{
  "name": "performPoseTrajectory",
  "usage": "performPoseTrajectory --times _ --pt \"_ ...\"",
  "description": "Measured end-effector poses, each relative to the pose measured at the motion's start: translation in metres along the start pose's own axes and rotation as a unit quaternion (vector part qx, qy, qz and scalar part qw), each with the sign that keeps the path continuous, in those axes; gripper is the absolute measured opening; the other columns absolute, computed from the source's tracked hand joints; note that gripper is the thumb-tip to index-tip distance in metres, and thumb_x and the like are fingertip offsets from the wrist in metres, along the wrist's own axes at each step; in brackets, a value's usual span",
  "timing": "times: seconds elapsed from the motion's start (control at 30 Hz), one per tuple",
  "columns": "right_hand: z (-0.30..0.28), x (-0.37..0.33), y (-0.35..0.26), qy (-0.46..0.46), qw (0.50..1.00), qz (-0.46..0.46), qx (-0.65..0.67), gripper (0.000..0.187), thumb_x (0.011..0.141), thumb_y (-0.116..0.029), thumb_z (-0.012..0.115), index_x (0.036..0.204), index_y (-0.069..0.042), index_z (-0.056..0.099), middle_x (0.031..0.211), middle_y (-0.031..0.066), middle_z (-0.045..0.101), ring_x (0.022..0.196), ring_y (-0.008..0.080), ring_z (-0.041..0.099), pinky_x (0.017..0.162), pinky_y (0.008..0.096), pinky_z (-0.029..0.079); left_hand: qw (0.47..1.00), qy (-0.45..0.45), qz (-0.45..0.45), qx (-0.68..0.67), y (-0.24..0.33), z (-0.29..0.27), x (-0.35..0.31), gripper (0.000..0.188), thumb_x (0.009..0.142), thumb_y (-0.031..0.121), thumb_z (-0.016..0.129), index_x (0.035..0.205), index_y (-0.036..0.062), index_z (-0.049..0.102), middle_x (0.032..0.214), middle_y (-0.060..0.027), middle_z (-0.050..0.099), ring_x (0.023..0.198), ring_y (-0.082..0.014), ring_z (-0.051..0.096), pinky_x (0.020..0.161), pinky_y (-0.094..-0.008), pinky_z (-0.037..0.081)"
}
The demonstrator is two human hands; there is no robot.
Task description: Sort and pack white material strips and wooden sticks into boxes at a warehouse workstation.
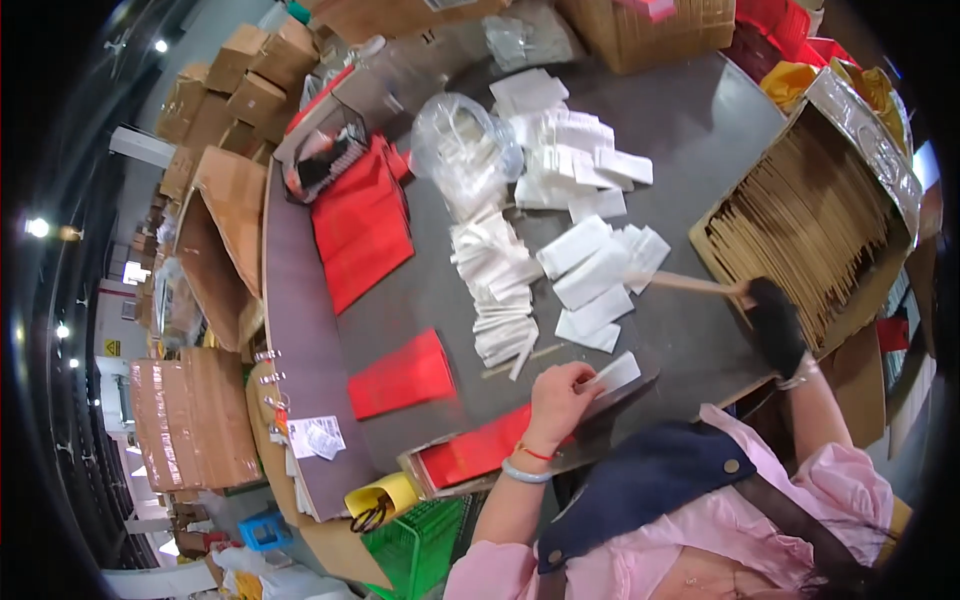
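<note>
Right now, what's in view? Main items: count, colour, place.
flat white paper-like packets: many, white, piled mid-table
clear plastic bag: one, transparent, behind packets
flat red pieces: several, red, table's left side and near edge
dark mesh basket: one, black, far left corner
grey tabletop: one, grey, centre
open cardboard carton: one, brown, right, full of thin brown sheets
yellow holder: one, yellow, near left corner
green plastic crate: one, green, below it
taped cardboard box: one, brown, far left
left hand: one, bare, grip on a white packet
right hand: one, black-gloved, grip on a thin light-brown strip
</note>
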State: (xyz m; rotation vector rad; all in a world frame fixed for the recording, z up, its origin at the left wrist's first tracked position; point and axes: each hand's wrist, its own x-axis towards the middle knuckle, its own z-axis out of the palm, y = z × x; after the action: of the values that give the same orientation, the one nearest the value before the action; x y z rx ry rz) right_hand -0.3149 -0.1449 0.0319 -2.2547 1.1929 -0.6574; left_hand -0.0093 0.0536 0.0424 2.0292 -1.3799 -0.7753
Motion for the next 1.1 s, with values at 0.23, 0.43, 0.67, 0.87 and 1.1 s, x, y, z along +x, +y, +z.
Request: performPoseTrajectory --times 0.23,0.43,0.67,0.87,1.1 --pt "0.063 -0.003 -0.043 -0.267 0.952 -0.147 0.033 0.025 0.082 -0.020 0.068 0.107 -0.020 0.069 0.080 0.0109 0.059 0.074 0.0319 0.060 0.066 0.0436 0.048 0.982 0.112 0.036 0.147 -0.024 -0.003 -0.058 0.056 0.059 0.028 0.085 0.108 0.0078 0.067 0.109 -0.0092 0.059 0.102 -0.0315 0.052 0.089 -0.0423 0.042" --pt "0.106 -0.011 -0.068 -0.227 0.940 -0.253 0.030 0.018 0.080 -0.018 0.069 0.098 -0.017 0.069 0.082 0.0103 0.061 0.075 0.0310 0.060 0.066 0.0426 0.049 0.984 0.084 0.038 0.155 -0.021 0.017 -0.060 0.072 0.058 0.028 0.086 0.121 0.0063 0.061 0.120 -0.0081 0.055 0.112 -0.0327 0.047 0.095 -0.0473 0.038" --pt "0.150 -0.037 -0.089 -0.231 0.943 -0.037 0.236 0.027 0.075 -0.011 0.077 0.097 -0.005 0.064 0.085 0.0110 0.062 0.082 0.0287 0.063 0.073 0.0364 0.051 0.977 0.083 0.068 0.182 -0.015 0.025 -0.048 0.074 0.059 0.023 0.085 0.125 0.0038 0.057 0.119 -0.0090 0.055 0.108 -0.0326 0.050 0.092 -0.0446 0.040" --pt "0.110 -0.004 -0.119 -0.177 0.940 -0.288 -0.054 0.061 0.064 -0.041 0.079 0.112 -0.011 0.057 0.104 0.0105 0.059 0.103 0.0310 0.056 0.092 0.0432 0.041 0.964 0.009 0.122 0.234 -0.012 0.009 -0.037 0.056 0.064 0.017 0.077 0.118 0.0182 0.062 0.118 -0.0126 0.052 0.105 -0.0328 0.051 0.087 -0.0435 0.042" --pt "0.062 0.013 -0.091 -0.178 0.966 -0.180 -0.047 0.065 0.062 -0.043 0.080 0.113 -0.010 0.058 0.105 0.0101 0.059 0.100 0.0296 0.056 0.093 0.0454 0.038 0.957 0.041 0.091 0.274 -0.035 -0.101 -0.028 0.039 0.060 0.010 0.078 0.097 0.0100 0.066 0.120 -0.0163 0.053 0.113 -0.0383 0.048 0.094 -0.0503 0.042"
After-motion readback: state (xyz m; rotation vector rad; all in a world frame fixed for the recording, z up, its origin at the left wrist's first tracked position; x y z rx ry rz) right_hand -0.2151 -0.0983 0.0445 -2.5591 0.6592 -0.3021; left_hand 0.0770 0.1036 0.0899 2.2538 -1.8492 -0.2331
